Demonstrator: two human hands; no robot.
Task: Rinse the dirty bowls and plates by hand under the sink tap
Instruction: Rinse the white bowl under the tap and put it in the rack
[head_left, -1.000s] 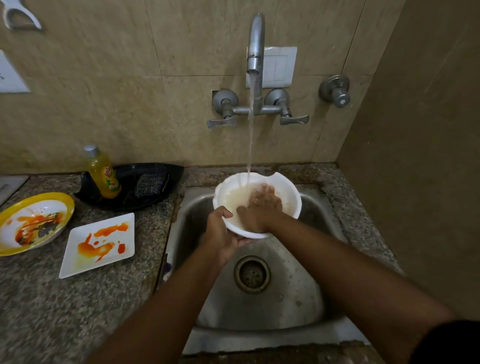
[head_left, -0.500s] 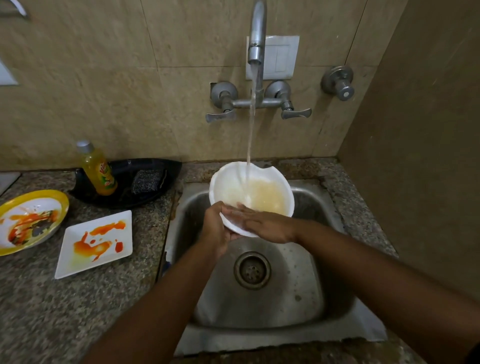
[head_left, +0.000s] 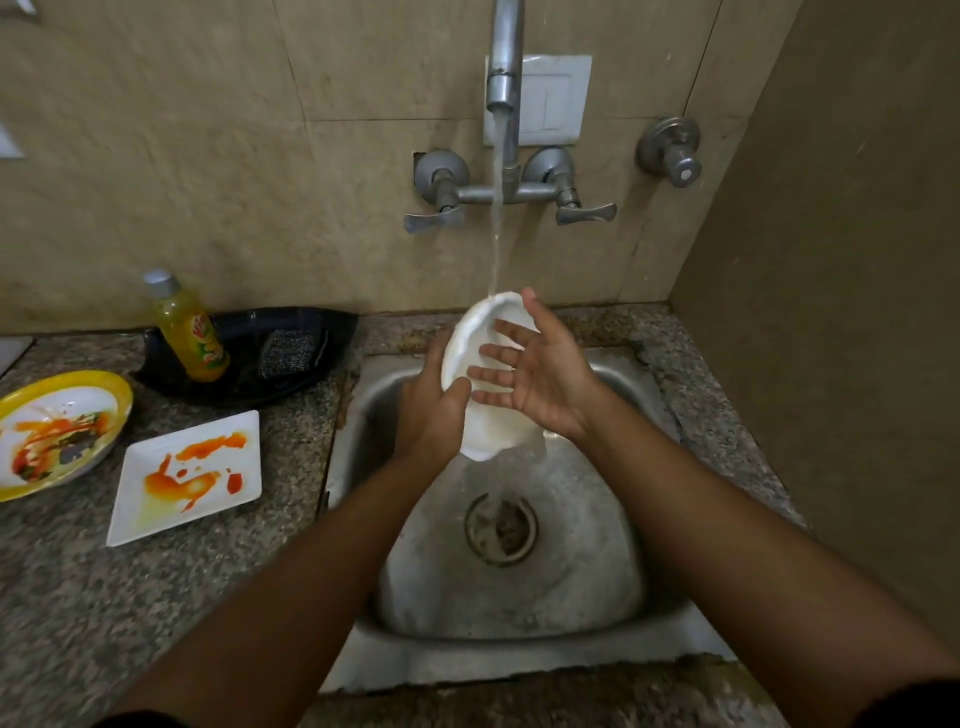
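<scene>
On the bench at the left, the yellow-rimmed plate and square white plate wait, sauce-smeared. Over the sink, the left hand has its fingers clamped on the white bowl, now tipped on edge where half a second ago it sat level holding cloudy water. The right hand, fingers spread apart, has lifted off. The bowl looks nearly rinsed.

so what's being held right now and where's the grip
The left hand grips the tilted white bowl by its left rim; the right hand is open against its inside.
</scene>
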